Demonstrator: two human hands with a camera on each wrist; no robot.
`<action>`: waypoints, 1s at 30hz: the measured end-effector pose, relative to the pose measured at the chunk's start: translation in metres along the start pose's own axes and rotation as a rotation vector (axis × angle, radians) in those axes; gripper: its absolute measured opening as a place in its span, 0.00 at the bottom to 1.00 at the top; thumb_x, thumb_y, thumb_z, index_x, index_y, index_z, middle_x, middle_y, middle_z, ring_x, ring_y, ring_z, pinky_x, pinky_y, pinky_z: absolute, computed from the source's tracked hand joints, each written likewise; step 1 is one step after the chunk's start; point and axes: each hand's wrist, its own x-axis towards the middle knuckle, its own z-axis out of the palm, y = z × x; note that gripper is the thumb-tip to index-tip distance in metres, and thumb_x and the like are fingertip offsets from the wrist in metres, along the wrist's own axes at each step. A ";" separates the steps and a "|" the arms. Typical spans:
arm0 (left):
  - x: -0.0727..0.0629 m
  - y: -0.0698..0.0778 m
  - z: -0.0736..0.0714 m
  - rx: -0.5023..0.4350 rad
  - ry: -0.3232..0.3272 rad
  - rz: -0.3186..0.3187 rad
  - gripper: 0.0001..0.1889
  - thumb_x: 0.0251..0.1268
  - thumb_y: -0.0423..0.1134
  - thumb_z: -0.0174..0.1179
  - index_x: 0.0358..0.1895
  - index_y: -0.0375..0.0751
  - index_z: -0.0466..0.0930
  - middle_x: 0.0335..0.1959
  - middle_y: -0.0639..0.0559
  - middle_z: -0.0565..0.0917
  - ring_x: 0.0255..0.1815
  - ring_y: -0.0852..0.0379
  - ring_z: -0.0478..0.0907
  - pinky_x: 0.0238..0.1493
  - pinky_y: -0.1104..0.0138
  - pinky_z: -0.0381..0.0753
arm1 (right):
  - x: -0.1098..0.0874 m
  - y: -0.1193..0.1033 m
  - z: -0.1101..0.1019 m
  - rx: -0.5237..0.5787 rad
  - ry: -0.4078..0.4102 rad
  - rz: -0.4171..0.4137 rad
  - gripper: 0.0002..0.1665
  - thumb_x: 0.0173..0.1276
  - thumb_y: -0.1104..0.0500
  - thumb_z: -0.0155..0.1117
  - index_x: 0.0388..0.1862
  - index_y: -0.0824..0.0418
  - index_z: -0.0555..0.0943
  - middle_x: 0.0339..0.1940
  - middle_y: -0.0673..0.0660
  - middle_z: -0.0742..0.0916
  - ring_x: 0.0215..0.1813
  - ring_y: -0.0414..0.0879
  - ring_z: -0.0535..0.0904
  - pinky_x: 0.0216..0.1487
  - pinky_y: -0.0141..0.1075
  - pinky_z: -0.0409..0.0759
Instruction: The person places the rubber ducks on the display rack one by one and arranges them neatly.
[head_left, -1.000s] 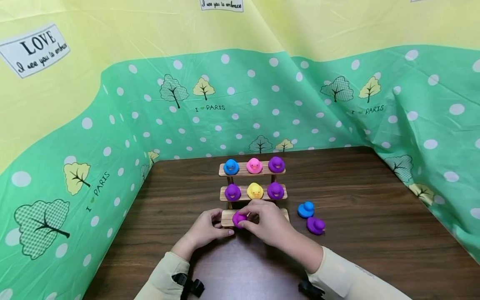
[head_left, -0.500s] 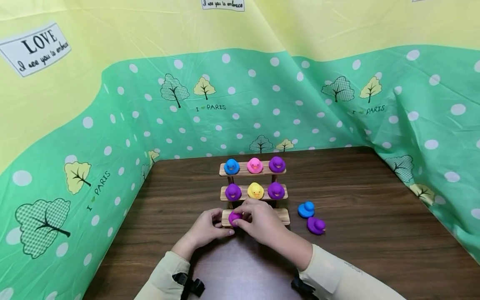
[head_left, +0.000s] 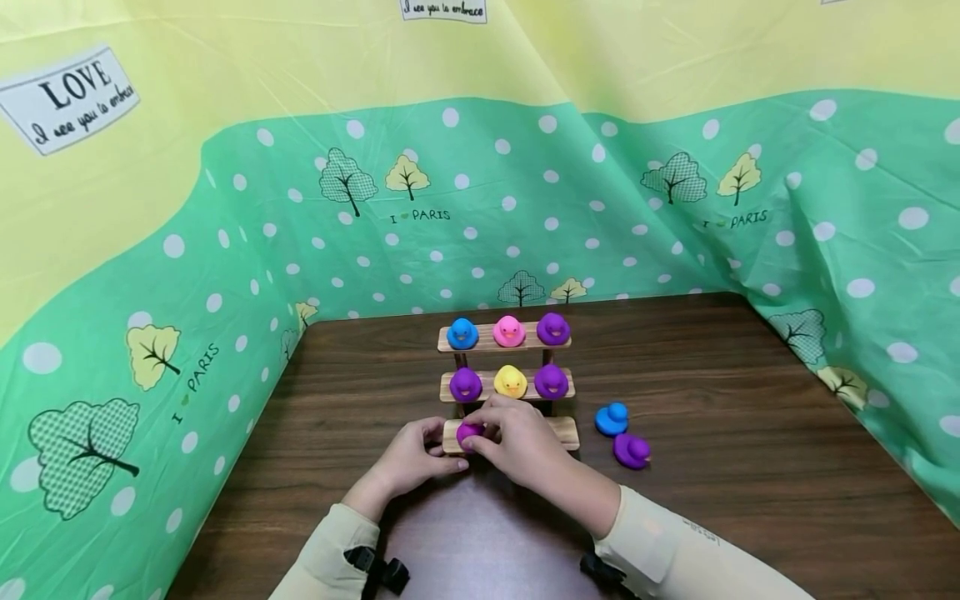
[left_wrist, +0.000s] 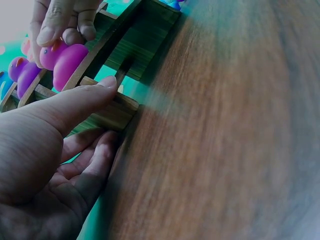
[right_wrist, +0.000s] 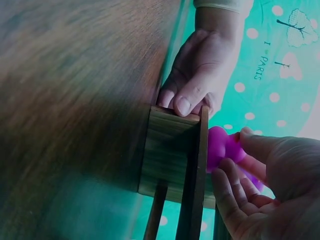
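A three-tier wooden display stand stands on the table. My left hand grips the left end of its lowest tier, thumb in front and fingers curled behind, as the left wrist view shows. My right hand pinches a purple rubber duck between thumb and fingers at the left of that lowest tier. In the right wrist view the magenta-looking duck sits right at the board. On the middle tier, a yellow duck sits between two purple ones. Above are a blue duck, a pink duck and a purple duck.
To the right of the stand, a blue duck and a purple duck lie on the dark wooden table. Green and yellow printed cloth hangs around the back and sides.
My right hand has shifted left along the lowest tier with the purple duck, then stayed almost still. The left hand keeps its place on the stand.
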 end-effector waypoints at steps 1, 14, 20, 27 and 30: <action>0.000 0.000 0.000 0.001 0.000 0.001 0.23 0.57 0.38 0.81 0.54 0.40 0.83 0.48 0.52 0.87 0.50 0.58 0.86 0.51 0.68 0.85 | 0.000 0.000 0.000 0.000 0.000 0.000 0.12 0.66 0.52 0.80 0.47 0.50 0.91 0.37 0.43 0.84 0.36 0.39 0.81 0.35 0.32 0.78; -0.001 0.000 0.002 -0.030 0.001 0.004 0.24 0.57 0.35 0.80 0.56 0.34 0.82 0.49 0.47 0.87 0.51 0.53 0.85 0.53 0.67 0.85 | -0.003 0.003 -0.005 0.048 0.017 -0.011 0.14 0.64 0.53 0.82 0.47 0.52 0.90 0.38 0.46 0.86 0.37 0.38 0.83 0.40 0.33 0.82; -0.001 -0.001 0.002 -0.062 -0.005 -0.002 0.26 0.57 0.32 0.80 0.57 0.32 0.81 0.51 0.44 0.86 0.53 0.49 0.86 0.52 0.68 0.85 | -0.008 0.006 -0.012 0.100 0.043 -0.037 0.14 0.63 0.57 0.82 0.47 0.54 0.89 0.40 0.48 0.87 0.37 0.40 0.85 0.40 0.38 0.86; -0.001 0.001 0.002 -0.033 0.002 -0.001 0.26 0.56 0.34 0.81 0.58 0.34 0.82 0.51 0.47 0.87 0.52 0.55 0.85 0.53 0.67 0.84 | -0.019 0.011 -0.023 0.161 0.054 -0.078 0.12 0.63 0.59 0.82 0.45 0.55 0.89 0.39 0.46 0.87 0.39 0.40 0.85 0.41 0.35 0.86; -0.001 0.002 0.003 -0.031 0.006 -0.001 0.26 0.56 0.34 0.81 0.58 0.34 0.82 0.50 0.47 0.87 0.51 0.55 0.85 0.53 0.67 0.84 | -0.024 0.015 -0.028 0.198 0.055 -0.089 0.11 0.64 0.60 0.81 0.44 0.53 0.89 0.38 0.46 0.87 0.38 0.38 0.84 0.41 0.35 0.87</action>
